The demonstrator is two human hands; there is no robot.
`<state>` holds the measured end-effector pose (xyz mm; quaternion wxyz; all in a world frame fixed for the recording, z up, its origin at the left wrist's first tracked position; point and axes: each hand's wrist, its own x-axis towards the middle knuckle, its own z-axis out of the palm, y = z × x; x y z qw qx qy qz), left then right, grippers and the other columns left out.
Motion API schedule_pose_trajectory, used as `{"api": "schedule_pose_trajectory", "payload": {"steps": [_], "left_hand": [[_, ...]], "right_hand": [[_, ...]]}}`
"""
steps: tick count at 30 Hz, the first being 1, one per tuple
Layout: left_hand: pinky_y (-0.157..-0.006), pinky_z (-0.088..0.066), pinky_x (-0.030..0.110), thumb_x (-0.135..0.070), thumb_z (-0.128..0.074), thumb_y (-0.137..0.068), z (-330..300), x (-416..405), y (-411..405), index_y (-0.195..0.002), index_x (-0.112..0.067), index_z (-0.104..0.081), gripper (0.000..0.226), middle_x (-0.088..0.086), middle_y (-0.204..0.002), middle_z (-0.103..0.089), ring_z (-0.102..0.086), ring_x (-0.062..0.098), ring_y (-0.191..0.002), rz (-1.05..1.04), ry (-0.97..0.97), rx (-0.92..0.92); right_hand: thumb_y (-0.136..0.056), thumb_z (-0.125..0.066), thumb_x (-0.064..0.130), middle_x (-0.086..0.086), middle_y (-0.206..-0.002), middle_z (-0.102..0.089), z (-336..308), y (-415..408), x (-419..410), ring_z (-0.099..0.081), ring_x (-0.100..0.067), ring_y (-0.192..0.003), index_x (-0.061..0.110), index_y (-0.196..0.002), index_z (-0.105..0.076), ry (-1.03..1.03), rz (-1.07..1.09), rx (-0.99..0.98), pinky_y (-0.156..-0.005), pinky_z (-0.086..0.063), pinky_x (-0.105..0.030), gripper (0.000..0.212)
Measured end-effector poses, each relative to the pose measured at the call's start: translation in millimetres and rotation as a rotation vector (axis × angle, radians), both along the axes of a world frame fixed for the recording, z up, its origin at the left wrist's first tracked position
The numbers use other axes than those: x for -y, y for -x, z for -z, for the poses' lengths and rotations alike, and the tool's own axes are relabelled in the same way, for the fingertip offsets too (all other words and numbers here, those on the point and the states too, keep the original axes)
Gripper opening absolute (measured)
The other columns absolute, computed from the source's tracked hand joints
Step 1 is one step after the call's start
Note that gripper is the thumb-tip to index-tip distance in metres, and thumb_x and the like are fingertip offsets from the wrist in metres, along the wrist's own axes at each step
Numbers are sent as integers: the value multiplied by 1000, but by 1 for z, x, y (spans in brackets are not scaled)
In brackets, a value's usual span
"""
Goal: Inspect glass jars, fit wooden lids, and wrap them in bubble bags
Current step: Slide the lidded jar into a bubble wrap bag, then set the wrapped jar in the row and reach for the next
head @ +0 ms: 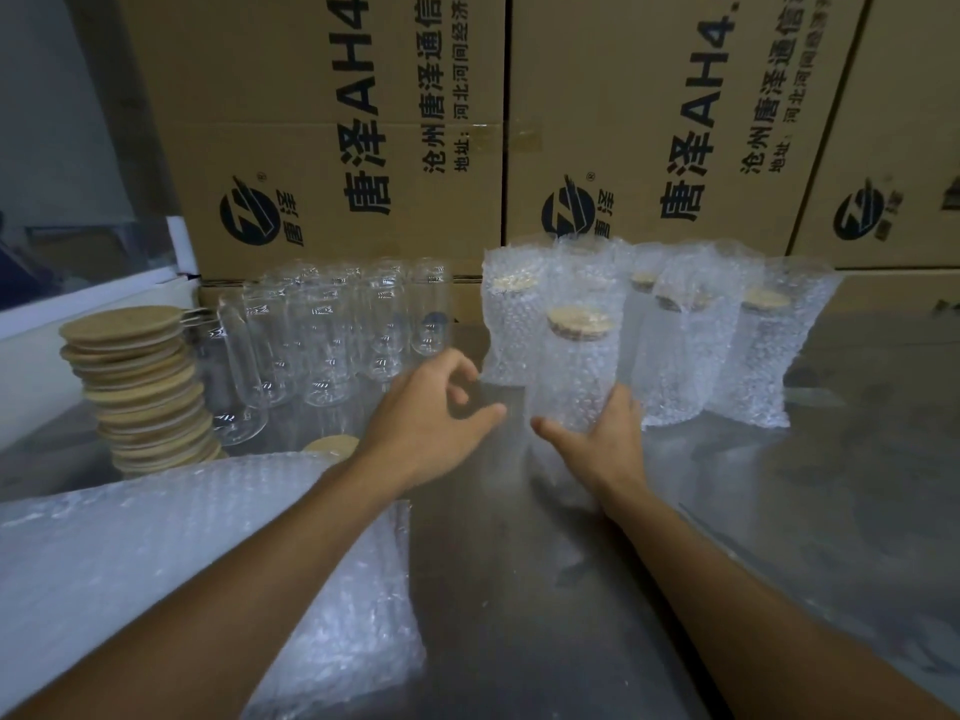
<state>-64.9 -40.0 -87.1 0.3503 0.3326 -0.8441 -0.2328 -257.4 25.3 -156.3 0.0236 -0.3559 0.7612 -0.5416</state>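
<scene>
Straight ahead of both hands, on the dull grey metal table [545,589], the newest wrapped jar [574,374] is standing upright, its long axis vertical and its pale wooden lid [581,320] showing through the top of the bubble bag. The right hand [602,439] is the nearer one: it is resting against the base of the bag, fingers reaching up its right side and thumb pointing left along the table, loosely spread rather than clenched (whether it is truly gripping or only steadying is hard to say). The left hand [434,415] is hovering just beside the jar on its left, fingers loosely curled, holding nothing and not touching the bag.

Behind the jar, a row of finished wrapped jars [691,345] is standing close together, cloudy and knobbly with bubbles. To the left of them, bare glass jars [332,330] are clustered, smooth, clear and cylindrical, well within the left hand's reach. Farther left, a leaning stack of lids [140,387], flat light wooden discs, is sitting near the table edge. A soft heap of empty bubble bags [208,553] is lying under the left forearm. Printed cardboard boxes [363,122] are closing off the back
</scene>
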Motion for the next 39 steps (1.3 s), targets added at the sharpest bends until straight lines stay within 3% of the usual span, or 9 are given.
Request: {"api": "schedule_pose_trajectory", "payload": {"steps": [10,14,16,19,23,27,31,34,39], "left_hand": [[-74,-56,36,-41,-81,-78,20,34,-34,-73,-32,-60,23,-14,-72,-66,-59,4,-60,-88,19,187],[-79,-55,38,-41,-80,-78,15,40,-36,-73,-31,-60,23,-13,-77,-66,-63,8,-73,-119,39,225],[-84,-54,38,-41,-79,-80,12,41,-34,-78,-30,-61,21,-12,-85,-66,-64,13,-84,-145,65,239],[-89,-51,42,-36,-75,-85,6,48,-31,-108,-24,-61,29,-4,-114,-56,-61,24,-97,-275,194,223],[-74,-52,43,-25,-68,-88,-15,71,-27,-131,-9,-46,50,9,-136,-38,-59,28,-81,-446,375,305],[-67,-40,39,-22,-67,-88,-35,99,-27,-141,-9,-33,64,15,-151,-27,-53,29,-79,-554,428,423],[-86,-46,51,-26,-69,-88,-46,118,-26,-146,-10,-27,74,18,-146,-33,-55,42,-112,-611,355,523],[-100,-43,52,-33,-66,-91,-49,130,-27,-147,-7,-35,69,17,-148,-35,-48,41,-127,-649,248,638],[-79,-42,45,-17,-69,-89,-45,133,-26,-123,-2,-55,39,13,-135,-34,-49,31,-97,-640,281,599]], "right_hand": [[-80,-84,37,-17,-146,-42,-7,29,27,-42,-37,-136,6,-148,-32,15,241,16,-109,-38,-48,92],[-83,-82,39,-17,-149,-41,-7,31,29,-41,-36,-138,7,-152,-28,-1,262,23,-108,-39,-48,94],[-83,-82,39,-16,-149,-40,-7,30,29,-41,-36,-138,7,-152,-28,-1,273,24,-107,-40,-49,93],[-81,-83,41,-16,-150,-39,-7,29,27,-39,-35,-139,6,-152,-29,24,298,21,-108,-38,-50,95],[-76,-86,43,-13,-150,-41,-4,28,22,-39,-33,-140,9,-152,-30,157,289,51,-110,-37,-48,100],[-73,-87,50,-10,-141,-48,-7,21,23,-47,-31,-131,12,-144,-39,284,340,58,-108,-41,-50,93],[-90,-70,46,-3,-117,-48,-9,14,26,-54,-29,-111,6,-123,-50,489,417,-72,-97,-45,-56,56],[-96,-57,34,-1,-100,-50,-7,11,27,-54,-26,-93,10,-104,-51,543,249,-172,-85,-48,-53,26],[-95,-65,20,11,-66,-50,-2,0,29,-51,-6,-60,23,-85,-48,394,41,-385,-56,-37,-22,20]]}}
